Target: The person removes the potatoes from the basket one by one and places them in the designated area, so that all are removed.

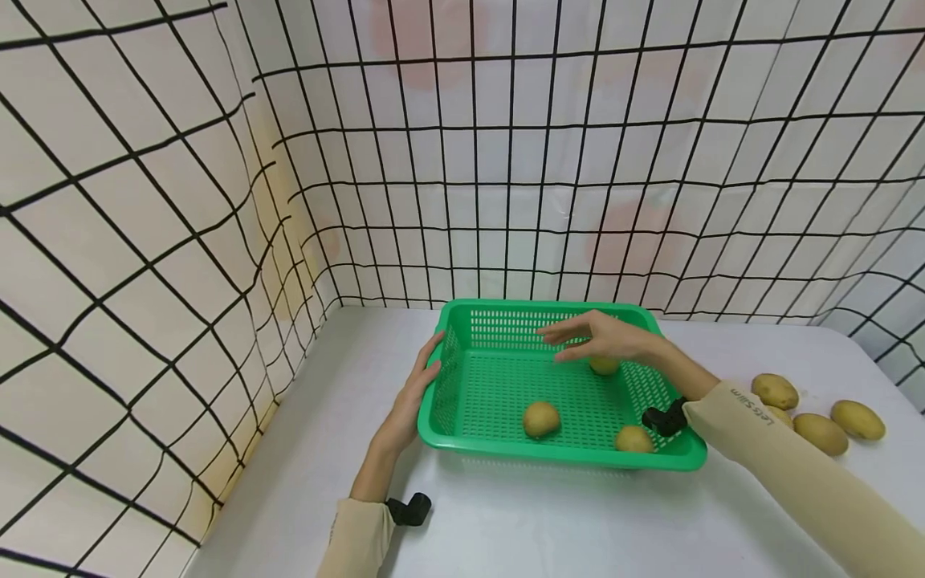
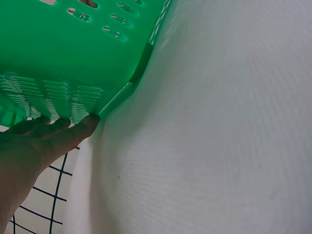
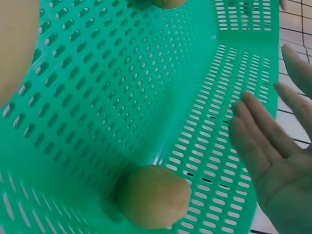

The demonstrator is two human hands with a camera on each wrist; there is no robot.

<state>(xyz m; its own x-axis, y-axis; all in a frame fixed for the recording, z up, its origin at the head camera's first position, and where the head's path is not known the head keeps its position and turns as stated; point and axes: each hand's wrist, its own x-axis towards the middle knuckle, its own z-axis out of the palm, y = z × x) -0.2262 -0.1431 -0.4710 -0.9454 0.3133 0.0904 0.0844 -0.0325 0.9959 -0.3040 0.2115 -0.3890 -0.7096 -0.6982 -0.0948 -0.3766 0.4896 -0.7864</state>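
A green plastic basket (image 1: 549, 453) with slotted walls stands on the white surface. Three potatoes lie inside: one potato (image 1: 540, 419) near the front middle, another potato (image 1: 634, 439) in the front right corner, and a third potato (image 1: 604, 367) partly hidden below my right hand. My left hand (image 1: 408, 401) rests against the basket's left side; in the left wrist view its fingers (image 2: 73, 134) touch the outer wall. Over the basket's back right part hovers my right hand (image 1: 607, 335), fingers spread and holding nothing. The right wrist view shows its palm and a potato (image 3: 155, 196) apart from it.
Several loose potatoes (image 1: 820, 433) lie on the white table (image 1: 549, 522) right of the basket, some partly behind my right sleeve (image 1: 788, 466). Black netting (image 1: 474, 185) hangs behind the basket and along both sides.
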